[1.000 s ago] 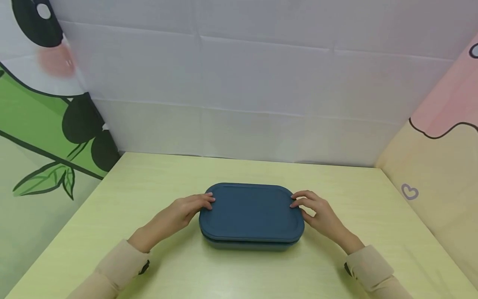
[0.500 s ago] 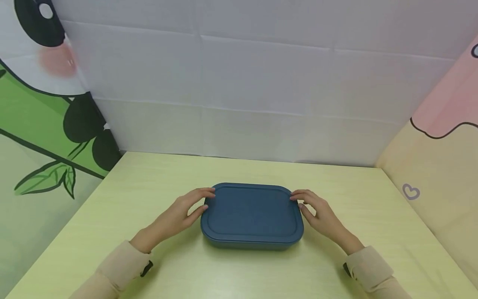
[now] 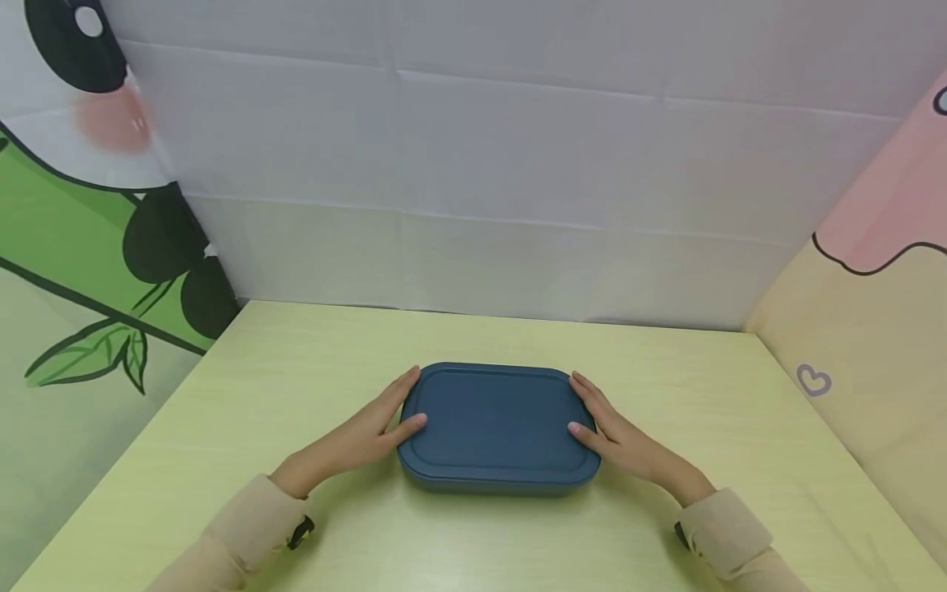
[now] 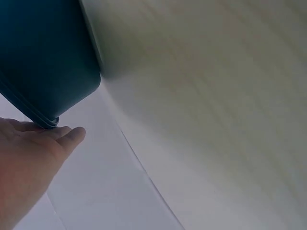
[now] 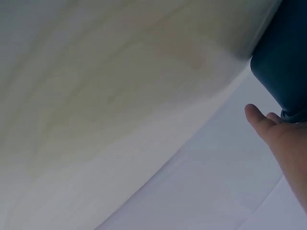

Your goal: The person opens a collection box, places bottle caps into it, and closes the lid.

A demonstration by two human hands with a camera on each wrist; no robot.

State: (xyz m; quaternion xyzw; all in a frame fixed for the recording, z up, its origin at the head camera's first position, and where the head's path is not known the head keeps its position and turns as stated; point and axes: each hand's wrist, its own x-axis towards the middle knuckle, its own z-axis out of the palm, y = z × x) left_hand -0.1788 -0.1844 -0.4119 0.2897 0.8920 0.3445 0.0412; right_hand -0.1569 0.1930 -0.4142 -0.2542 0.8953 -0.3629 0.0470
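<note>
A dark blue lunch box with a flat lid (image 3: 503, 423) sits in the middle of the table, long side toward me. Its lid lies flush on the lower body (image 3: 496, 487). At the left end my left hand (image 3: 366, 432) lays its thumb on the lid, its straight fingers along the rim. Mirroring it, my right hand (image 3: 629, 444) rests its thumb on the lid's right end with straight fingers along that side. In the left wrist view the box's side wall (image 4: 53, 52) rises over the hand; the right wrist view shows the opposite wall (image 5: 283, 62). Some fingers are partly hidden.
The pale yellow table (image 3: 296, 345) meets a white wall sheet (image 3: 481, 164) at its back edge. Cartoon-printed panels flank it, one with a green leaf (image 3: 85, 353), the other with a small heart (image 3: 814, 380).
Both hands shifted from fingertips on the lid's top to fingers along its sides with thumbs on top. The gap under the lid's front edge has closed. The box barely moved.
</note>
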